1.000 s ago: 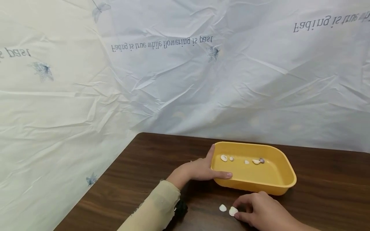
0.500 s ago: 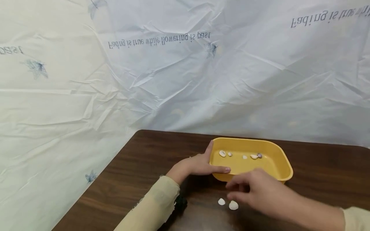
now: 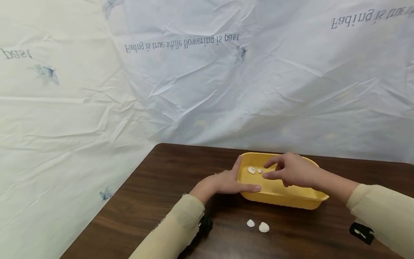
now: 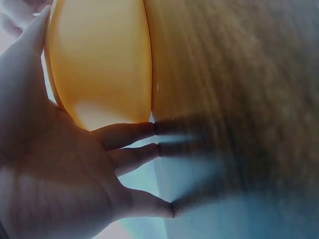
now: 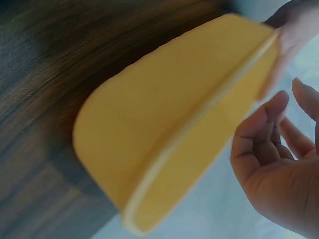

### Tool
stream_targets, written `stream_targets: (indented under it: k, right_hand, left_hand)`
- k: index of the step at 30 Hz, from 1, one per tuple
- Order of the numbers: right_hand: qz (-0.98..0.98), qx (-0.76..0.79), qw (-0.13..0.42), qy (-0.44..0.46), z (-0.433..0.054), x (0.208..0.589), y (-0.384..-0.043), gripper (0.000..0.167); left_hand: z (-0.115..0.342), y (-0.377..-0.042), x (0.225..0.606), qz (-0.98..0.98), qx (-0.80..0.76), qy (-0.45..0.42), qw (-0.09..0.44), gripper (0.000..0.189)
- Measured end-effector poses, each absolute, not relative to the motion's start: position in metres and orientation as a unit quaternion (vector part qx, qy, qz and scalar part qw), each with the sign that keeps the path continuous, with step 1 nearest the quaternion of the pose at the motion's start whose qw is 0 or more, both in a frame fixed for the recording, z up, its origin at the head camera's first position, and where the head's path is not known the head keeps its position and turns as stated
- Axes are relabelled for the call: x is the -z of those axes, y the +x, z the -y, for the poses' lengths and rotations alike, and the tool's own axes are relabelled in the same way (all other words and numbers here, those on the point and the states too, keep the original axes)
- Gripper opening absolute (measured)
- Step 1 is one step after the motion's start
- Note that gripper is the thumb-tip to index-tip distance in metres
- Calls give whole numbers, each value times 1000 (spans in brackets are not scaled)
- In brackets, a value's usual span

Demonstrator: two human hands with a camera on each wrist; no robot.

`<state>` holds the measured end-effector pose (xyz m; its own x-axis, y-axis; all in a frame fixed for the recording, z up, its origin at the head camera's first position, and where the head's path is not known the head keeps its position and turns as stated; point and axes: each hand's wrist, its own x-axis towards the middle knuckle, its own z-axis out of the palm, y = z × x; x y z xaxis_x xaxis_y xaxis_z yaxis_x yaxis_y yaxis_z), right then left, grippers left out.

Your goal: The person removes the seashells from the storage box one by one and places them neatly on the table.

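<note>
Several small seashells are about. A white seashell [image 3: 250, 223] and a slightly bigger white seashell [image 3: 263, 227] lie side by side on the table in the head view. In the yellow basin [image 3: 281, 200] beyond them, an oval seashell [image 3: 251, 170] and a small seashell [image 3: 260, 171] show near the left end. My left hand [image 3: 226, 182] rests against that end, thumb across the near rim, its straight fingers touching the outer wall in the left wrist view. Over the basin is my right hand [image 3: 292, 169], thumb and forefinger apart, nothing between them. It hides the basin's right part.
The dark wooden table [image 3: 155, 194] ends at a wrinkled pale sheet [image 3: 200, 90] behind and to the left. A black device [image 3: 361, 233] sits beneath the right sleeve; another dark one [image 3: 205, 223] is beside the left sleeve.
My right hand has let go of the bigger white seashell on the table and moved up and away, over the basin. My left hand stays at the basin's left end.
</note>
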<state>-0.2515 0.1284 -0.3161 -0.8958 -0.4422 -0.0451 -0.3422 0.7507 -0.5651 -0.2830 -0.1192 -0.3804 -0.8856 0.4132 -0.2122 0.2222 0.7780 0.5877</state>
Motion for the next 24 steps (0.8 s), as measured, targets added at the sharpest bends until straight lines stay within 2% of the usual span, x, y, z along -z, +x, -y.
stream_targets:
  k: [3,6,12,24]
  right_hand:
    - [-932,290,120,-182,-133,323,-267,67]
    - [-930,301,139,-159,-137,330,-281,73]
    - [-932,301,149,-136,-145,348,-297,73]
    - [-947,277,121,-112,-149,364,-312,64]
  left_hand:
    - [118,-284,380,-928,-286,173,167,130]
    - [117,-285,380,-927,-288,172,168,130]
    - [117,-284,381,-924,-295,175,170,130]
    - [118,-290,380,-920,-299,190,168,130]
